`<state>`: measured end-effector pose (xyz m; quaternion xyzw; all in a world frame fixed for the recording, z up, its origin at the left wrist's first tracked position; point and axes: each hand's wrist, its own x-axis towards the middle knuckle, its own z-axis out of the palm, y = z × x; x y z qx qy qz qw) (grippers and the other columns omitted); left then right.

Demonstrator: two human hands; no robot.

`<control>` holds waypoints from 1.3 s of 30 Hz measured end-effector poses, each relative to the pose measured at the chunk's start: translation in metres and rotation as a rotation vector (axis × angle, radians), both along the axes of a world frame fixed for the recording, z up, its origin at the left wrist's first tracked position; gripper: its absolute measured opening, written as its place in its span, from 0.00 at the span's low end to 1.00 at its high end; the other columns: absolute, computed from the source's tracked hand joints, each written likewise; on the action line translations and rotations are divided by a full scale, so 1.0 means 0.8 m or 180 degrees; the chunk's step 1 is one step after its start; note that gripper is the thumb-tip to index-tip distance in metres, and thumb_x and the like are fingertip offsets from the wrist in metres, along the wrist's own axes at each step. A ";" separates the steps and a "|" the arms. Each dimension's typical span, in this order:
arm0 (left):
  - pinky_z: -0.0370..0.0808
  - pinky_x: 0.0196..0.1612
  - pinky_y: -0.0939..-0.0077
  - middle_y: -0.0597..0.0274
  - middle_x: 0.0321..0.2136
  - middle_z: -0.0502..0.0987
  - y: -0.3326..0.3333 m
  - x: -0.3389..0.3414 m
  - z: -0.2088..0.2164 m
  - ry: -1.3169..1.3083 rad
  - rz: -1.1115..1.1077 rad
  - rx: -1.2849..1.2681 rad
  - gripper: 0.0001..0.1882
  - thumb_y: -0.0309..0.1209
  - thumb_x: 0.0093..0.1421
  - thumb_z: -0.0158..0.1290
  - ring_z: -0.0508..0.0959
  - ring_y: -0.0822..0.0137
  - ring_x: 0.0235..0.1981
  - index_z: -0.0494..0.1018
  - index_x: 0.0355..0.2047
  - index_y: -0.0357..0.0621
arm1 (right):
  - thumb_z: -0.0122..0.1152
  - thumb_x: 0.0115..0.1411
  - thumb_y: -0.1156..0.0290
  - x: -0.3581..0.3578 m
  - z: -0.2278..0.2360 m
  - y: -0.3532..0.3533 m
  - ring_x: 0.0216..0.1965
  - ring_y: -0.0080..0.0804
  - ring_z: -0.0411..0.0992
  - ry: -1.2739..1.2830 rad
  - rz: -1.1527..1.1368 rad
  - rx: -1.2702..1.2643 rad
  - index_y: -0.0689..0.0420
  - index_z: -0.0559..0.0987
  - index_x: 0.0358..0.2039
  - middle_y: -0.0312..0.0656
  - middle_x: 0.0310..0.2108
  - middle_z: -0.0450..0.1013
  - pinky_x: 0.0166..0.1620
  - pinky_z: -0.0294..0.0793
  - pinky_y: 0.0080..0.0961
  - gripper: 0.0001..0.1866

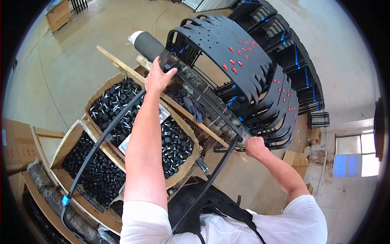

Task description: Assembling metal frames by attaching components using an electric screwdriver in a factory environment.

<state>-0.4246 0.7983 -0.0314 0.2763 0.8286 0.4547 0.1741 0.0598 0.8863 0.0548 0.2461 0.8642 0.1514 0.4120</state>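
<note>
A black metal tube frame (203, 96) lies across a long padded beam (151, 45) in front of me, its two legs running back toward my body. My left hand (157, 79) rests at the frame's far left corner, thumb and fingers apart, beside a small black round knob (167, 67). Close to the frame's right corner, by the beam's near end, my right hand (255, 147) is closed in a fist. Whatever its fingers may hold is hidden. One frame leg carries a blue clip (65, 200) at the lower left.
Cardboard boxes (195, 152) of black screw-in feet stand under my left arm, beside a bin of small black plugs (93, 173). A wooden strip (195, 122) runs along the beam. Stacked black curved panels (219, 44) with red pieces stand beyond it; more frames (300, 69) stand behind.
</note>
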 end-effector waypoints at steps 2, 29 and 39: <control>0.71 0.69 0.55 0.52 0.71 0.70 -0.004 0.008 -0.003 -0.0016 0.0028 -0.0057 0.54 0.56 0.57 0.69 0.73 0.51 0.70 0.57 0.77 0.49 | 0.63 0.56 0.69 0.001 0.003 -0.003 0.33 0.45 0.85 -0.0043 0.0008 -0.0058 0.53 0.83 0.36 0.47 0.30 0.84 0.32 0.81 0.43 0.07; 0.80 0.56 0.49 0.48 0.52 0.83 -0.031 -0.073 -0.004 0.2293 -0.0094 0.0061 0.37 0.53 0.57 0.70 0.84 0.49 0.53 0.75 0.61 0.51 | 0.57 0.60 0.73 -0.015 -0.001 -0.006 0.26 0.50 0.83 0.1554 0.0250 -0.0382 0.62 0.78 0.34 0.52 0.24 0.81 0.30 0.81 0.44 0.06; 0.85 0.48 0.54 0.49 0.41 0.88 0.036 -0.017 0.036 0.1359 -0.0982 -0.1446 0.31 0.60 0.69 0.56 0.89 0.50 0.44 0.84 0.44 0.42 | 0.55 0.70 0.59 -0.007 -0.001 -0.006 0.28 0.54 0.83 0.1646 -0.0185 -0.0264 0.62 0.79 0.32 0.53 0.24 0.81 0.32 0.82 0.46 0.18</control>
